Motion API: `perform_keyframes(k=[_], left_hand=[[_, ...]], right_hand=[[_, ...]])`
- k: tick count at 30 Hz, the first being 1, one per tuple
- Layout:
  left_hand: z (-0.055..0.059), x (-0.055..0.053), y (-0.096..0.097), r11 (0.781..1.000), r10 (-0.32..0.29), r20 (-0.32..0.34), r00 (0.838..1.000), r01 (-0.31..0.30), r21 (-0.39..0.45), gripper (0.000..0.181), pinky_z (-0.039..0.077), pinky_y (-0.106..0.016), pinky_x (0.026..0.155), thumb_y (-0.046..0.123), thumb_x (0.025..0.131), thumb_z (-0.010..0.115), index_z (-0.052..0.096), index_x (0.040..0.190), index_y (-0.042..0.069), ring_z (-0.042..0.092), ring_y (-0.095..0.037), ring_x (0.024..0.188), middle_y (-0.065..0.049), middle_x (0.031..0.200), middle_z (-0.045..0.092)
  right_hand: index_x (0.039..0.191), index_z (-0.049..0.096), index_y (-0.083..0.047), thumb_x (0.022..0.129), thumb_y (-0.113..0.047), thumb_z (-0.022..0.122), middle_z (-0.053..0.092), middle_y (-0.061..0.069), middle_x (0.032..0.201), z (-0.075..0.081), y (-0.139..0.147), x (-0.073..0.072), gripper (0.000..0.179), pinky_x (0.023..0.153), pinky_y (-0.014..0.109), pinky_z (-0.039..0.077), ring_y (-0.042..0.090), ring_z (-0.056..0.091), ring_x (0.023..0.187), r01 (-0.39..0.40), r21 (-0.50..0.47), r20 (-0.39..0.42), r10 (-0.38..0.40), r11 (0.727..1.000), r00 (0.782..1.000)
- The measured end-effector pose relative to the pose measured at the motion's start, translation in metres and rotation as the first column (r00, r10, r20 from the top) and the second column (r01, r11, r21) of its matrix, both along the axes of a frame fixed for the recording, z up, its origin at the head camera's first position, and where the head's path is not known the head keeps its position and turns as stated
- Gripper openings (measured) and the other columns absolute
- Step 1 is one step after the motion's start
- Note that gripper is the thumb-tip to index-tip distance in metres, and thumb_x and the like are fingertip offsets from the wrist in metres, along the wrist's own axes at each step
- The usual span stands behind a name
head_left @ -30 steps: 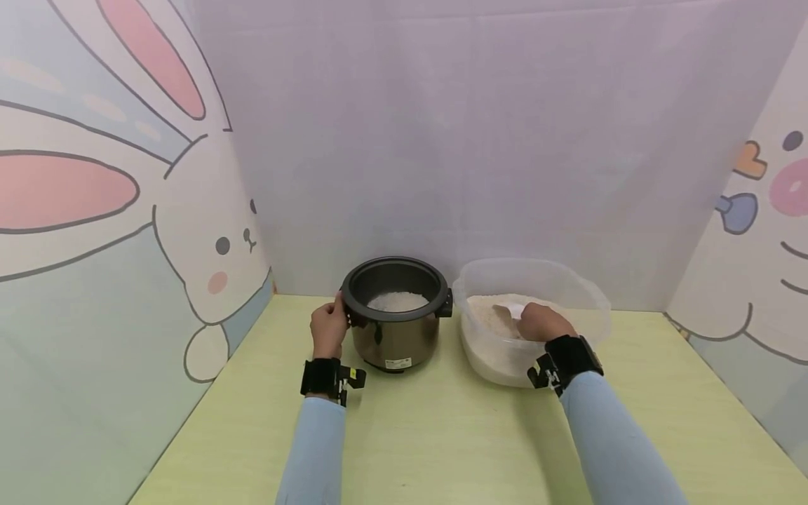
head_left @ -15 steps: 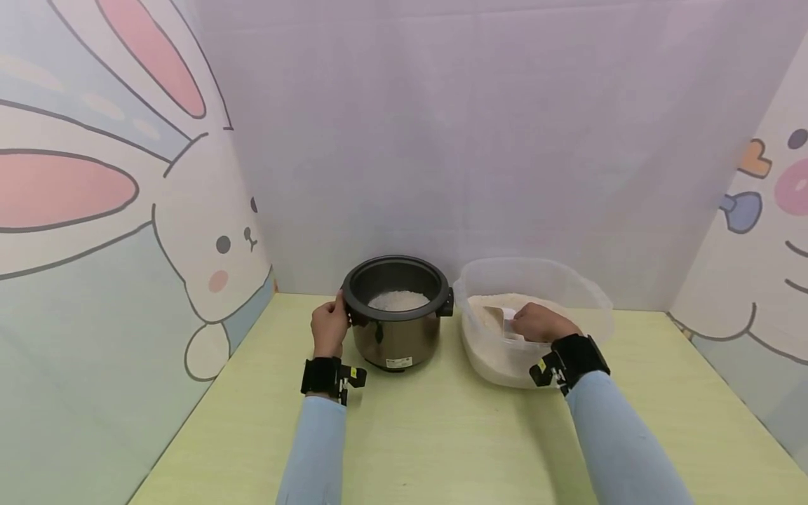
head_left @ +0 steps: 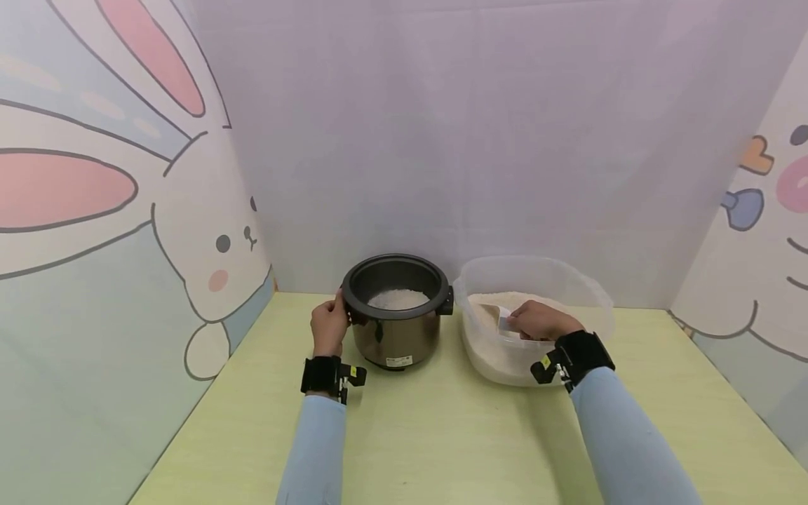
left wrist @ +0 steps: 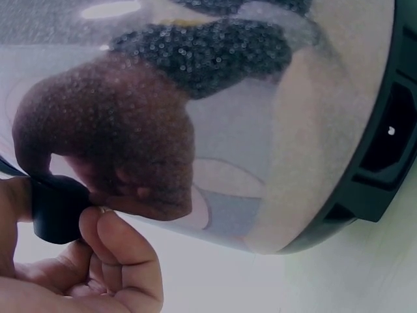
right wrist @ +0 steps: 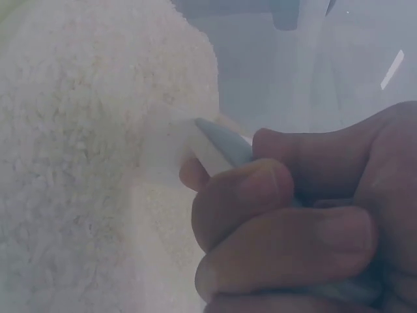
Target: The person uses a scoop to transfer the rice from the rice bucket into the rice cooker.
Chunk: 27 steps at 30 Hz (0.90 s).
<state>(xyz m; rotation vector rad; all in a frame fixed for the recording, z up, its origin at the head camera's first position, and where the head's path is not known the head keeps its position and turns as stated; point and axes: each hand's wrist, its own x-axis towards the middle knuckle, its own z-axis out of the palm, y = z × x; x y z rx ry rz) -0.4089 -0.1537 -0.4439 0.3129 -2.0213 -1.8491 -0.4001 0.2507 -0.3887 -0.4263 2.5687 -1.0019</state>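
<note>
- So the left hand (head_left: 329,328) has a narrow grip going, thumb and fingers pinching the little black side handle (left wrist: 60,208) of the cooker
- The rice cooker (head_left: 396,344) itself is just right of that hand, upright, open at the top, shiny enough that the left wrist view shows the hand mirrored in it
- There's some white rice (head_left: 399,300) in the bottom of the pot, a bit further in from the left hand
- Right hand (head_left: 541,321) is over in the tub, fingers curled snugly round the handle of a white scoop (head_left: 503,318)
- Scoop pokes out to the left of those fingers, down at the rice; can't really tell how full it is
- Clear plastic tub (head_left: 530,270) goes all around the right hand, with loads of loose rice (right wrist: 71,163) heaped up mostly left of the fingers
- Cooker's other handle (head_left: 446,303) is between the two hands, right by the tub's rim, can't tell if they touch
- Both wrists wear black straps (head_left: 320,376), with light blue sleeves (head_left: 315,449) behind them
- Pale yellow-green table (head_left: 442,435) under everything, lilac cloth (head_left: 480,140) beyond the hands, cartoon rabbit (head_left: 208,238) off to the left hand's left
</note>
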Motion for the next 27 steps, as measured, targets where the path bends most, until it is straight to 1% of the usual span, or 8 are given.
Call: perform_keyframes(k=[4, 9, 13, 19, 21, 27], left_hand=[[0.0016, 0.0003, 0.001, 1.0, -0.011, 0.004, 1.0, 0.011, -0.009, 0.045, 0.043, -0.027, 0.058, 0.038, 0.108, 0.054, 0.062, 0.08, 0.003, 0.053, -0.014, 0.061, -0.001, 0.067, 0.052], [0.0027, -0.0001, 0.0004, 1.0, -0.007, 0.0, 1.0, 0.007, -0.02, 0.047, 0.041, -0.027, 0.057, 0.04, 0.107, 0.054, 0.063, 0.081, 0.002, 0.053, -0.015, 0.061, -0.002, 0.068, 0.053], [0.003, -0.0006, -0.0011, 1.0, 0.0, 0.002, 1.0, 0.0, -0.014, 0.047, 0.04, -0.027, 0.056, 0.04, 0.107, 0.054, 0.063, 0.081, 0.002, 0.053, -0.014, 0.06, -0.002, 0.068, 0.054], [0.0033, -0.0004, -0.0007, 1.0, -0.007, 0.012, 1.0, 0.007, -0.004, 0.047, 0.041, -0.027, 0.056, 0.041, 0.107, 0.054, 0.064, 0.082, 0.002, 0.053, -0.013, 0.061, -0.002, 0.069, 0.054], [0.0033, 0.0001, -0.0004, 1.0, -0.007, 0.015, 1.0, 0.007, -0.002, 0.047, 0.04, -0.027, 0.057, 0.041, 0.107, 0.054, 0.064, 0.082, 0.002, 0.053, -0.014, 0.061, -0.002, 0.069, 0.054], [0.0028, 0.0028, -0.0006, 1.0, -0.001, 0.012, 1.0, 0.001, 0.0, 0.047, 0.041, -0.027, 0.056, 0.04, 0.107, 0.055, 0.062, 0.078, 0.003, 0.052, -0.014, 0.061, -0.002, 0.068, 0.053]], right_hand=[[0.091, 0.069, 0.0, 0.109, -0.015, 0.046, 0.04, -0.003, 0.057, 0.0023, 0.0021, 0.0014, 0.033, 0.052, 0.028, 0.031, 0.01, 0.029, 0.047, 0.009, -0.012, 0.026, -0.009, 1.0, 1.0], [0.106, 0.067, 0.007, 0.111, -0.015, 0.043, 0.044, -0.001, 0.06, 0.0043, 0.0021, 0.0018, 0.032, 0.05, 0.026, 0.03, 0.01, 0.031, 0.048, 0.018, -0.081, 0.07, -0.013, 0.997, 0.997], [0.118, 0.059, 0.013, 0.111, -0.013, 0.039, 0.046, 0.001, 0.064, 0.0048, 0.0018, 0.002, 0.034, 0.049, 0.025, 0.028, 0.01, 0.03, 0.05, 0.036, -0.138, 0.102, -0.022, 0.99, 0.995], [0.132, 0.047, 0.014, 0.112, -0.016, 0.035, 0.047, 0.003, 0.071, 0.0056, 0.0039, 0.0038, 0.039, 0.05, 0.026, 0.026, 0.011, 0.03, 0.054, 0.101, -0.198, 0.151, -0.071, 0.975, 0.986], [0.133, 0.046, 0.015, 0.112, -0.018, 0.034, 0.046, 0.003, 0.073, 0.0066, 0.0043, 0.0048, 0.04, 0.05, 0.026, 0.026, 0.01, 0.03, 0.054, 0.114, -0.221, 0.165, -0.078, 0.969, 0.983], [0.128, 0.046, 0.015, 0.113, -0.02, 0.033, 0.045, 0.002, 0.073, 0.0104, 0.0027, 0.0092, 0.04, 0.051, 0.026, 0.025, 0.008, 0.028, 0.053, 0.144, -0.294, 0.203, -0.085, 0.945, 0.975]])
